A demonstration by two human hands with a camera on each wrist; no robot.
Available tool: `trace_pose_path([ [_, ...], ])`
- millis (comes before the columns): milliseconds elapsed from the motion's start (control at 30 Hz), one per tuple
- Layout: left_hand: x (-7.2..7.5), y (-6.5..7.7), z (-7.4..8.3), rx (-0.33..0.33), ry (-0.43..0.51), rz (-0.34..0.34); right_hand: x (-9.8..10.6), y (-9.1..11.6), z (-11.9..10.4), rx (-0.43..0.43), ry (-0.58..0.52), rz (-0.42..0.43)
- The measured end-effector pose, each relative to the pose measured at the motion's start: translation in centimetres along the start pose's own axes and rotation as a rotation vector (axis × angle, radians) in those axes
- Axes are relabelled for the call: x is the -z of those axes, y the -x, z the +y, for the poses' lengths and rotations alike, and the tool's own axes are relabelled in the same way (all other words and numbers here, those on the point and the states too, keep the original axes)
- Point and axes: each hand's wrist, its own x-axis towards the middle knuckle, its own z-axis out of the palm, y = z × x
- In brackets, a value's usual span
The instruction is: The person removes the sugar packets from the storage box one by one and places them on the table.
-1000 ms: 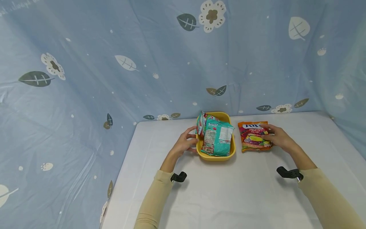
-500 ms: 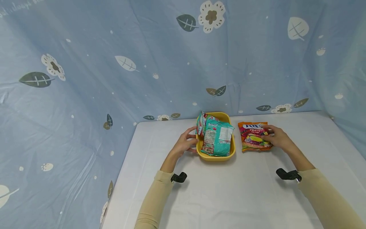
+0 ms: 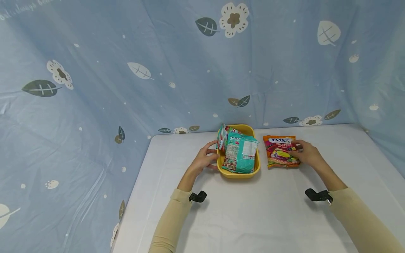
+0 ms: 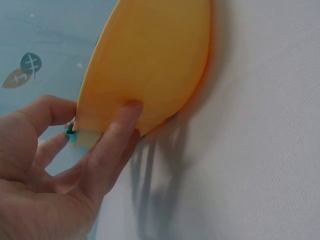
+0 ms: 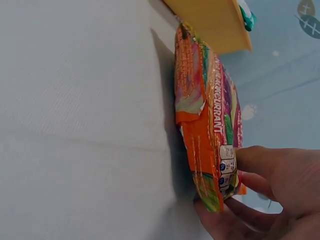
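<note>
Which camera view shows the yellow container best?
The head view: it looks down on the yellow container, showing much of its rim and the packets inside. The left wrist view shows an outer wall close up but cropped. The right wrist view catches only part of it, beyond the orange candy bag.

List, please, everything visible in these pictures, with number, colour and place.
Tablecloth: 1, white, across the foreground
Printed backdrop: at least 1, blue, behind and left of the tablecloth
Tub: 1, yellow, on the tablecloth
FOX'S Fruits bag: 1, orange and magenta, right of the tub
Second FOX'S bag: 1, teal, in the tub
Half-hidden packet: 1, teal, red and white, tub's far left corner
Wrist devices: 2, black, one per wrist
Sleeves: 2, beige, bottom of the head view
Left hand: 1, touching the tub's left side
Right hand: 1, pinching the FOX'S Fruits bag's edge
</note>
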Motion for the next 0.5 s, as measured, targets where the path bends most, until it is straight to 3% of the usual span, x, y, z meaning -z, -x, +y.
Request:
trace_pose_path([
  [267,0.01,0.07,-0.31,-0.017,0.003,-0.014,-0.10,0.39,0.07,0.042,0.041,0.031],
  [500,0.02,-0.06,-0.28,-0.012,0.008,0.001,0.24,0.51,-0.15,0.052,0.083,-0.001],
])
